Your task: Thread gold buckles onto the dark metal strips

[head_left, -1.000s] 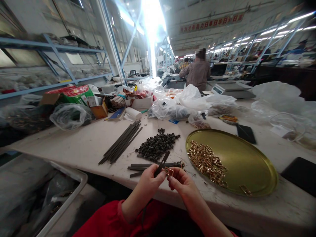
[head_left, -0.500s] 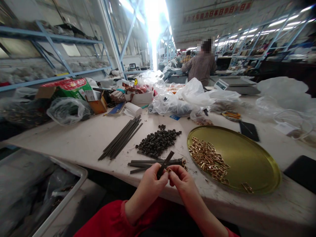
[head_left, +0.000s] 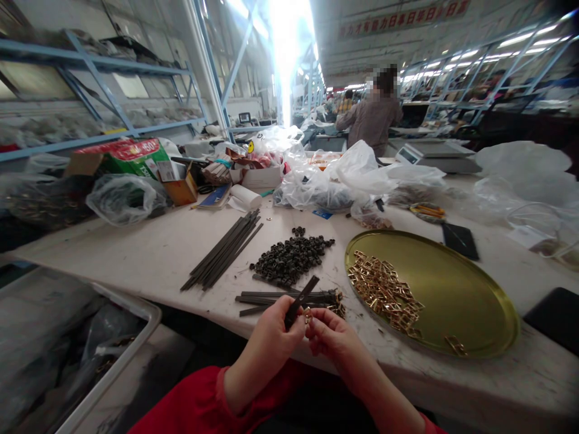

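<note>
Between the thumb and fingers of my left hand (head_left: 277,328) is a dark strap (head_left: 304,294), its free end pointing up and away. My right hand (head_left: 333,333) pinches a small gold buckle (head_left: 307,316) close to the strap's near side. Whether the strap passes through the buckle, I cannot tell. Just beyond my hands lie several dark straps (head_left: 260,298) with gold buckles at their right ends. Behind those is a heap of small black loops (head_left: 292,259). Plain dark strips (head_left: 221,253) lie bundled to the left.
A round gold tray (head_left: 479,295) on the right holds a pile of gold buckles (head_left: 384,292). Clear plastic bags (head_left: 316,187) and a scale (head_left: 434,157) stand at the back. A white bin (head_left: 136,355) is below the table's left edge. A person (head_left: 373,120) works farther off.
The gold buckle shows more plainly between my fingertips. My right hand's fingers have curled and shifted slightly, while my left hand keeps its hold on the strap.
</note>
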The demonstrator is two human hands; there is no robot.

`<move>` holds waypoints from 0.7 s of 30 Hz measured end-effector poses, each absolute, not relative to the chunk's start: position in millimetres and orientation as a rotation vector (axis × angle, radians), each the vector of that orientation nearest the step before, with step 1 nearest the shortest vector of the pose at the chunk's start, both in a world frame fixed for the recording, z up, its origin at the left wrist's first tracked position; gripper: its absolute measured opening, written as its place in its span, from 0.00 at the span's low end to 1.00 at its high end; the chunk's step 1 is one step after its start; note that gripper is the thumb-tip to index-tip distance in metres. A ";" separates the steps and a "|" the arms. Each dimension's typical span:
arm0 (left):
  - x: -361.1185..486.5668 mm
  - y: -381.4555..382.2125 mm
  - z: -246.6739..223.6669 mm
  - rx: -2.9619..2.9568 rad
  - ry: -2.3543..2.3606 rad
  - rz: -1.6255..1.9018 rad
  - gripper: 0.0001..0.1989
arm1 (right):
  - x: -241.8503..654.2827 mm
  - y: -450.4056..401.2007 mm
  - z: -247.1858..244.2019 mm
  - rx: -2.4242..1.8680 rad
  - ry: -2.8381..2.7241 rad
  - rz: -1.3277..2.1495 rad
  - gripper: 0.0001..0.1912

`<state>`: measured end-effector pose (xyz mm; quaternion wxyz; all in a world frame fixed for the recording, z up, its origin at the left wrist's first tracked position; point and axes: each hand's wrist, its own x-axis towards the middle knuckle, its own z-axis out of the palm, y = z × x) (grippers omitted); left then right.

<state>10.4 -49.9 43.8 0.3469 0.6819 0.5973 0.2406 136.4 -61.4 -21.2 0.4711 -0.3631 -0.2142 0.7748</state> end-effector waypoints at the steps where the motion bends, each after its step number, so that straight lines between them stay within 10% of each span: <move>1: 10.6 -52.5 44.0 1.827 1.558 0.592 0.04 | 136.7 -62.3 -20.8 -0.860 -0.489 1.934 0.18; 21: 0.6 -68.5 41.2 2.302 1.402 0.209 0.11 | 145.3 -66.0 -31.4 -0.962 -0.608 1.852 0.18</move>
